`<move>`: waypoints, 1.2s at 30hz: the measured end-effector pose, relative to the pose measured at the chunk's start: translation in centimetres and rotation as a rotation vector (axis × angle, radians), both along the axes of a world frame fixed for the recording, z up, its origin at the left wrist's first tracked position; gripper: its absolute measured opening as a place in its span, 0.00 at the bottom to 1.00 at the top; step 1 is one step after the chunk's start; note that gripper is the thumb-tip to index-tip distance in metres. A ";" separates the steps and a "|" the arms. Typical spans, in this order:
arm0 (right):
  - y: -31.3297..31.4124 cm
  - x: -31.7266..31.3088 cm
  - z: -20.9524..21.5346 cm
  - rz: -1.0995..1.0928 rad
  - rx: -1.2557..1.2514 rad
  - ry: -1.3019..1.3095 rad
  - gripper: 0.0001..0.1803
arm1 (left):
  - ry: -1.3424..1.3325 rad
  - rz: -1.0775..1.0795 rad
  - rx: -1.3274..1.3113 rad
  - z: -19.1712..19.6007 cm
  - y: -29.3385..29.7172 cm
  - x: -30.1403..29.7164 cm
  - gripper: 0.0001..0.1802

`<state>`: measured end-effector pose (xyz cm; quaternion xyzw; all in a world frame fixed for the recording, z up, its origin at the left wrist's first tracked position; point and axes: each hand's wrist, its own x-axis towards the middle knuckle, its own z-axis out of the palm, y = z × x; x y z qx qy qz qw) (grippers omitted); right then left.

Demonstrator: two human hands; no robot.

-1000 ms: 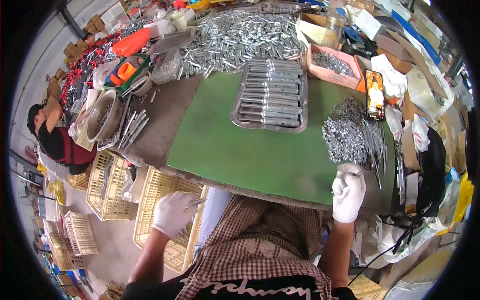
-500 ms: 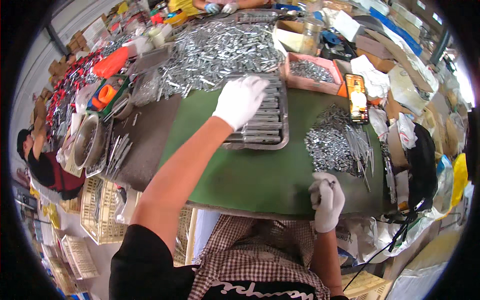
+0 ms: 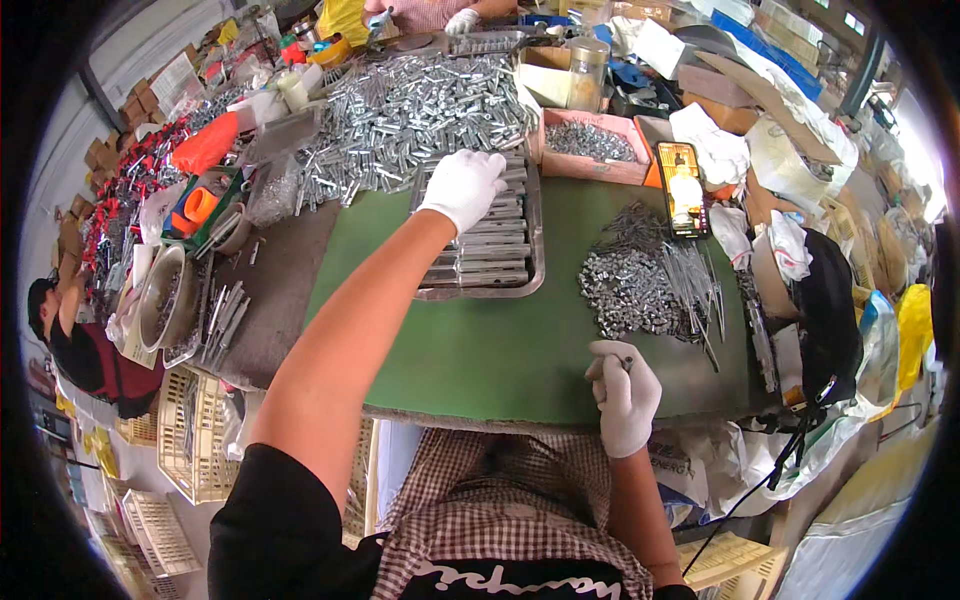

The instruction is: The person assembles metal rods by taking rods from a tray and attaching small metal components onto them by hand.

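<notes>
My left hand, in a white glove, is over the metal tray at the middle of the bench. Its fingers are bent together above rows of silver metal tubes in the tray; what they grip is hidden. My right hand, also gloved, is closed near the bench's front edge. A small dark metal pin shows its end between thumb and fingers. Just beyond this hand lie a heap of small shiny metal parts and a bundle of thin metal rods.
A large pile of metal tubes spreads behind the tray. At its right stand a pink box of small parts and a lit phone. Bowls and a green bin are at left. A gloved co-worker sits opposite; another person is far left.
The view has shifted, so the bench appears further left. My left hand stays over the tray, its fingers drawn closer together. The pin in my right hand shows more plainly.
</notes>
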<state>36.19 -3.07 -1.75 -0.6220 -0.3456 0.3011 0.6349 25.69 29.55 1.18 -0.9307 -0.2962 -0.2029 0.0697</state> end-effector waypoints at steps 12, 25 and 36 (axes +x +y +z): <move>-1.2 0.1 3.0 0.017 -0.143 0.202 0.18 | 0.144 -0.557 -0.265 2.2 -17.6 -2.7 0.13; -2.5 0.9 1.7 0.064 -0.335 -0.008 0.12 | -0.077 -0.495 -0.360 -0.2 -20.8 -5.2 0.20; -2.8 1.0 2.3 -0.016 -0.371 -0.015 0.12 | -0.189 -0.487 -0.521 -0.9 -21.9 -4.6 0.16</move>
